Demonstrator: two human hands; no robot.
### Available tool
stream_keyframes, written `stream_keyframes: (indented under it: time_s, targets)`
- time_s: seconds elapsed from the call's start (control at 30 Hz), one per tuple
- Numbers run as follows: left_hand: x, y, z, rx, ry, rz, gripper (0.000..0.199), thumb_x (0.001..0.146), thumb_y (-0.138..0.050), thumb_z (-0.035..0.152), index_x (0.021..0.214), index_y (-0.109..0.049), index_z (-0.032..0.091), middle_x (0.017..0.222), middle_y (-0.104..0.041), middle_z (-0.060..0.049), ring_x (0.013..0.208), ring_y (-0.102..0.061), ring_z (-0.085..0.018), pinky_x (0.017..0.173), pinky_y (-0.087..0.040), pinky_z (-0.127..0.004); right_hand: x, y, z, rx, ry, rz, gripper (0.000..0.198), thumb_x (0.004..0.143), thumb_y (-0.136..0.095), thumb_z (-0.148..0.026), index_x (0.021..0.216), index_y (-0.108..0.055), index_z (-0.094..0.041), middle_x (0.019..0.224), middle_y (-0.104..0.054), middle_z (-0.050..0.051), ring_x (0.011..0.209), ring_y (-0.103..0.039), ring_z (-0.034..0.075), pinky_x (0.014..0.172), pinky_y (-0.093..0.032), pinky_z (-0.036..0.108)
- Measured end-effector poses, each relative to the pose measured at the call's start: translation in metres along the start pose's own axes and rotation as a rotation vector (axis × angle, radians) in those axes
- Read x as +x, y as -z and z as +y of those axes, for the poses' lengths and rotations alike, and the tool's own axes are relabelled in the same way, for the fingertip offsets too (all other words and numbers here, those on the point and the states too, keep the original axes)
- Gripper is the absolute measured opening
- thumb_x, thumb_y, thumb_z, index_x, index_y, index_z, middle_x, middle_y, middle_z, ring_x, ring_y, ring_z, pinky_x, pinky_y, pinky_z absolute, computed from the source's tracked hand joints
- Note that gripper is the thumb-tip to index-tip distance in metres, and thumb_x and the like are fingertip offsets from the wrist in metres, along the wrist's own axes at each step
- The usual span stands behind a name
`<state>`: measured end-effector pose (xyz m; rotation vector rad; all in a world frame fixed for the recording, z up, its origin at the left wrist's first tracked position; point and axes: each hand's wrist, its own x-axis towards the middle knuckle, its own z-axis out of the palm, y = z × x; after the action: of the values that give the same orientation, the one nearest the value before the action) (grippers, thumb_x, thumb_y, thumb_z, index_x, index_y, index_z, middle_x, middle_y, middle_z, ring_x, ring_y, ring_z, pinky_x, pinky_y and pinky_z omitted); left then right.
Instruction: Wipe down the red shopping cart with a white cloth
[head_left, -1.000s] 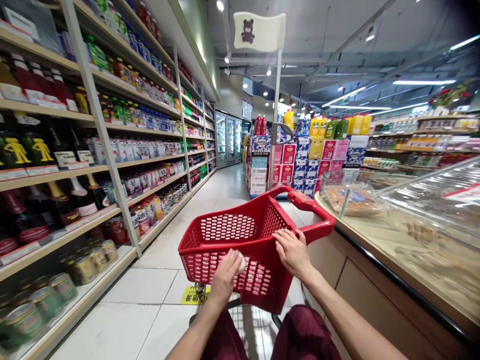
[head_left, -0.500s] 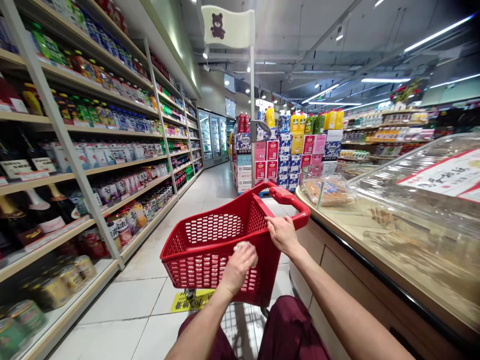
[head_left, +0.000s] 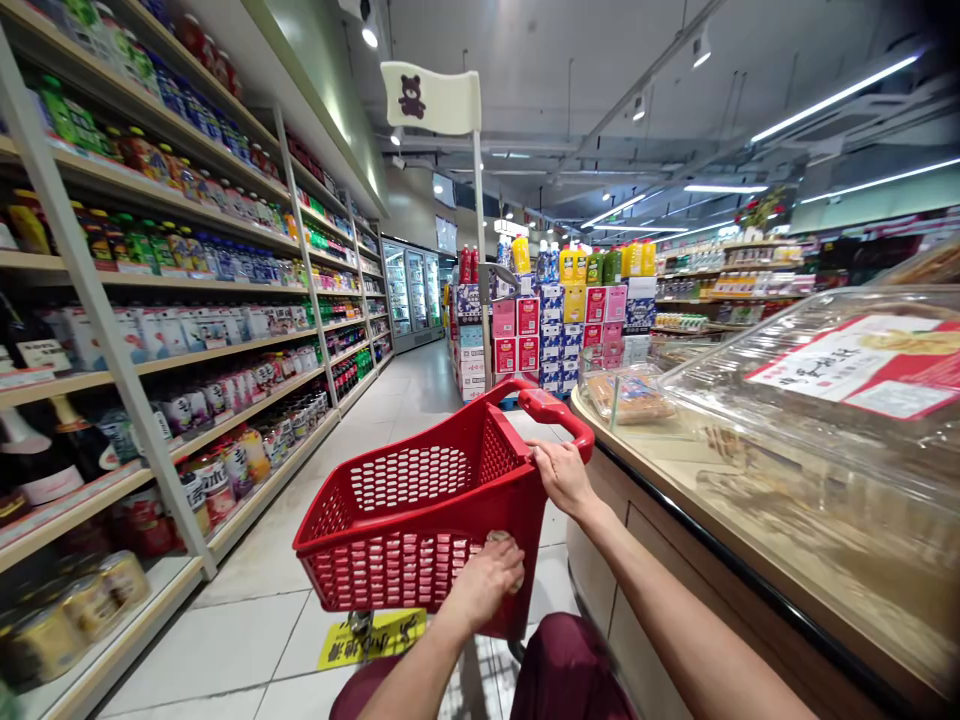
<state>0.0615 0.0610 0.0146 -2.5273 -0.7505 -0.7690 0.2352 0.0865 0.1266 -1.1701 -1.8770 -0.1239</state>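
A red plastic shopping cart [head_left: 390, 575] stands side-on in front of me, its basket holding nothing I can see. My left hand [head_left: 491, 575] is closed over a small pale cloth [head_left: 496, 537], pressed against the near side panel; most of the cloth is hidden under the fingers. My right hand [head_left: 562, 475] grips the cart's upper rim just below the red handle [head_left: 559, 410], fingers curled over the edge.
Drink shelves [head_left: 202, 370] run along the left. At right stands a display counter [head_left: 645, 450] with a clear-lidded package [head_left: 862, 370]. Stacked drink cartons [head_left: 517, 340] are ahead. A yellow floor sign [head_left: 371, 638] lies under the cart, and a bear flag [head_left: 431, 97] rises on a pole.
My left hand has slid right and down along the cart's side panel with the cloth. My right hand keeps its hold on the rim. The view has shifted slightly right and up.
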Motion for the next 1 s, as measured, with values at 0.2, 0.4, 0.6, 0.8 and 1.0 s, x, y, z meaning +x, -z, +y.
stream_keyframes:
  time_s: [0.2, 0.4, 0.6, 0.8, 1.0]
  targets:
    - [0.034, 0.02, 0.003, 0.052, 0.114, 0.134, 0.032, 0.087, -0.034, 0.017, 0.11, -0.055, 0.023, 0.123, -0.054, -0.004, 0.127, -0.032, -0.018, 0.103, -0.032, -0.047, 0.001, 0.006, 0.0, 0.039, 0.01, 0.022, 0.043, 0.091, -0.018, -0.025, 0.104, -0.058, -0.019, 0.083, -0.069, 0.002, 0.078, -0.062, 0.015, 0.075, -0.039, 0.03]
    - [0.025, 0.015, 0.007, -0.013, -0.079, -0.005, 0.025, 0.086, -0.04, 0.021, 0.099, -0.06, 0.025, 0.109, -0.064, 0.0, 0.117, -0.046, -0.013, 0.1, -0.037, -0.035, 0.005, 0.01, 0.002, 0.022, 0.065, 0.002, 0.048, 0.092, -0.013, -0.027, 0.106, -0.058, -0.019, 0.078, -0.069, 0.003, 0.075, -0.063, 0.015, 0.07, -0.043, 0.028]
    - [0.057, 0.042, -0.008, 0.091, 0.276, 0.128, 0.037, 0.084, -0.036, 0.013, 0.115, -0.052, 0.027, 0.127, -0.051, -0.001, 0.125, -0.035, -0.021, 0.099, -0.036, -0.048, 0.001, 0.002, 0.002, -0.025, 0.006, 0.069, 0.049, 0.092, -0.014, -0.032, 0.106, -0.06, -0.019, 0.099, -0.066, 0.007, 0.091, -0.06, 0.018, 0.087, -0.035, 0.037]
    - [-0.018, 0.044, -0.051, 0.086, 0.601, 0.291, 0.048, 0.078, -0.033, 0.004, 0.118, -0.05, 0.026, 0.123, -0.054, -0.002, 0.118, -0.045, -0.018, 0.097, -0.042, -0.041, -0.005, -0.003, -0.004, -0.034, -0.006, 0.022, 0.046, 0.093, -0.016, -0.032, 0.106, -0.059, -0.022, 0.104, -0.065, 0.004, 0.094, -0.057, 0.017, 0.093, -0.029, 0.039]
    - [0.038, 0.03, -0.04, -0.006, 0.606, 0.303, 0.046, 0.076, -0.035, 0.004, 0.113, -0.054, 0.024, 0.122, -0.055, -0.003, 0.116, -0.047, -0.02, 0.097, -0.041, -0.046, -0.011, -0.01, -0.012, -0.059, 0.026, 0.028, 0.042, 0.092, -0.022, -0.033, 0.107, -0.059, -0.021, 0.101, -0.066, 0.004, 0.091, -0.057, 0.018, 0.096, -0.025, 0.042]
